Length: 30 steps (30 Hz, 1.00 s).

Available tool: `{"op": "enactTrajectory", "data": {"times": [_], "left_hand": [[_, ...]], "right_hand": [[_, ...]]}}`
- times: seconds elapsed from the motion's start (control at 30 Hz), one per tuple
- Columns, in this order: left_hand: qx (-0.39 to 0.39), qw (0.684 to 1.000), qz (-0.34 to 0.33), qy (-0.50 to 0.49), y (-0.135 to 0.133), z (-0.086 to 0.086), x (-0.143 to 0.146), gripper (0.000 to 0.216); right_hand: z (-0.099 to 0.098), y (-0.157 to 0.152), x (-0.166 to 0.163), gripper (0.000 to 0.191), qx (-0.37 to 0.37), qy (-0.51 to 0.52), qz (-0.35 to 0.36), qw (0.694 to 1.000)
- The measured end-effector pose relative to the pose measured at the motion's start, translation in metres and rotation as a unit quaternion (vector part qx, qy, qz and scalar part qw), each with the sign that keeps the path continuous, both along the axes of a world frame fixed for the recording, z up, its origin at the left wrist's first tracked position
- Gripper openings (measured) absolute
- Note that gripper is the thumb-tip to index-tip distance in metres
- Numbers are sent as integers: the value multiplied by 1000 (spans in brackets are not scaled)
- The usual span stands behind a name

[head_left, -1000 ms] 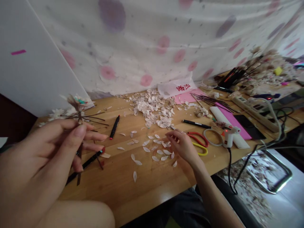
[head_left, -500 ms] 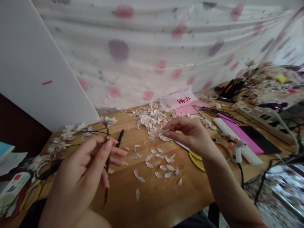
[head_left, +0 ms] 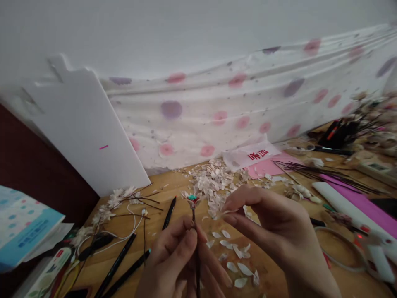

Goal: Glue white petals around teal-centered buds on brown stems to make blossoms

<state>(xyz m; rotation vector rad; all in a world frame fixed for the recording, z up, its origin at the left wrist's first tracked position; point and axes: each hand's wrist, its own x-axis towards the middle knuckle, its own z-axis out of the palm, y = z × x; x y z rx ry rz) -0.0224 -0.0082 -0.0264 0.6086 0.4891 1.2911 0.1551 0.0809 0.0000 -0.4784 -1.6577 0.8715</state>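
Note:
Between thumb and fingers, my left hand [head_left: 178,258] grips the dark stem of a small artificial flower [head_left: 192,199]. The flower stands upright, with pale petals around a teal and red centre. My right hand [head_left: 266,227] is to the right of it, apart from the flower, with thumb and forefinger pinching a thin pale petal [head_left: 228,212]. Loose petals [head_left: 232,265] lie scattered on the wooden table below the hands. A larger heap of petals [head_left: 214,178] spreads behind them.
On the right are a glue gun [head_left: 376,256] with a red light, a roll of tape [head_left: 341,248] and dark stems [head_left: 322,174]. Finished-looking white flowers [head_left: 114,198], black pens [head_left: 119,260] and a white cable lie left. A white board [head_left: 93,136] leans behind.
My view has tilted up and swung left. My left hand with the flower and my right hand with the petal have come closer together.

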Motion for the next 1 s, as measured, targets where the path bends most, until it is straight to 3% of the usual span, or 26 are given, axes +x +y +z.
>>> {"op": "enactTrajectory", "data": {"times": [0.5,0.8,1.0], "left_hand": [[42,998,18,31,12,-14,11,20],[-63,993,76,71,-1,-5,11,16],[-56,993,74,75,-3,-5,10,15]], "right_hand": [[8,9,1,14,41,-22,39,998],[7,10,-2,15,42,-19,35,998],[8,9,-2,15,46,-14,49,998]]}}
